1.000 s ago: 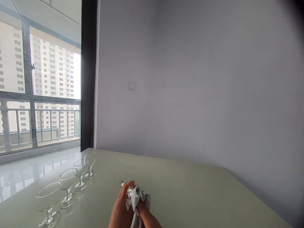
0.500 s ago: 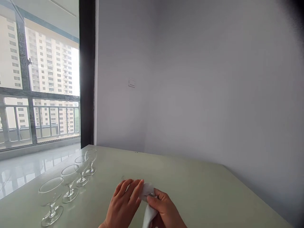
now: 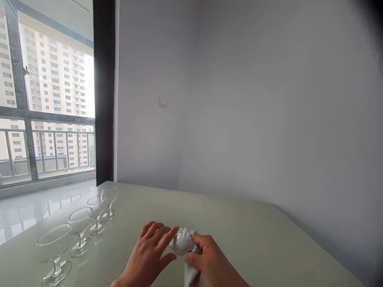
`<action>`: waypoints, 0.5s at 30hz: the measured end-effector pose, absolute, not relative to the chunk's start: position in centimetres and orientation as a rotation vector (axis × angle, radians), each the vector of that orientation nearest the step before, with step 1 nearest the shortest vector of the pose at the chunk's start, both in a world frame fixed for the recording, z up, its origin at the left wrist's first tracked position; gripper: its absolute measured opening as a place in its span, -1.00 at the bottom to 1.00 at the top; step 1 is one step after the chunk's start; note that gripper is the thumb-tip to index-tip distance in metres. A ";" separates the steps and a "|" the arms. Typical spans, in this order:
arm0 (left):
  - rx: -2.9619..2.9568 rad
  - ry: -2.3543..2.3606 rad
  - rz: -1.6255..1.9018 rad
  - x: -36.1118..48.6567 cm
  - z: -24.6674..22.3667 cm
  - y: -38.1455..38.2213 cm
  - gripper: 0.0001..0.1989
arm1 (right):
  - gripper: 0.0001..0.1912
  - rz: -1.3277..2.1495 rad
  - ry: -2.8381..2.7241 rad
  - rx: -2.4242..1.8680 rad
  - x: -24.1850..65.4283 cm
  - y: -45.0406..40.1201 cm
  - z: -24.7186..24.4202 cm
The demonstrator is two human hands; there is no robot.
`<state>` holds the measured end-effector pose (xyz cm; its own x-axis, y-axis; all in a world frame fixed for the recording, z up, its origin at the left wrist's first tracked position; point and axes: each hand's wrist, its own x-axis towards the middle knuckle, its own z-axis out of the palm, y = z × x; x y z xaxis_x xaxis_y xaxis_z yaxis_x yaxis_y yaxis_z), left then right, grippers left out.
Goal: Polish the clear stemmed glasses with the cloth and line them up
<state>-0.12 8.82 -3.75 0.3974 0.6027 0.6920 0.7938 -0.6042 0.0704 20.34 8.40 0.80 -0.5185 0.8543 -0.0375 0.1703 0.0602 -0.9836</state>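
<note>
My left hand [image 3: 151,253] is open, its fingers spread and thumb apart, just left of a bunched white cloth [image 3: 183,241]. Its index fingertip is close to the cloth, and I cannot tell if they touch. My right hand [image 3: 206,257] is closed around the cloth, thumb on top, with a loose end [image 3: 190,275] hanging below the fingers. A clear, curved edge like glass [image 3: 171,244] shows at the left of the bunched part; most of it is hidden by cloth and fingers.
Several stemmed glasses stand upright in a row along the table's left side, the closest one [image 3: 55,249] near the front. The pale green table [image 3: 254,239] meets a grey wall [image 3: 239,111] behind. A window [image 3: 56,99] is at the left.
My left hand has drawn back to the left and spread its fingers and thumb. The white cloth now shows as a rounded bunch. The view has turned slightly right.
</note>
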 end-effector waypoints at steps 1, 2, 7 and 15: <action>-2.287 -1.174 -0.990 -0.1 -3.6 8.7 -0.55 | -0.83 1.603 -1.600 -0.999 20.0 8.6 0.5; -2.226 -1.137 -0.979 -0.2 -3.5 8.7 -0.61 | -0.77 1.678 -1.470 -0.961 19.6 8.8 0.3; -2.535 -1.417 -1.180 -0.7 -3.2 8.8 -0.70 | -0.82 1.611 -1.636 -0.897 20.1 8.2 1.3; -3.089 -1.751 -1.353 0.0 -3.2 8.7 -0.59 | -0.95 1.382 -1.904 -1.043 22.6 7.6 2.5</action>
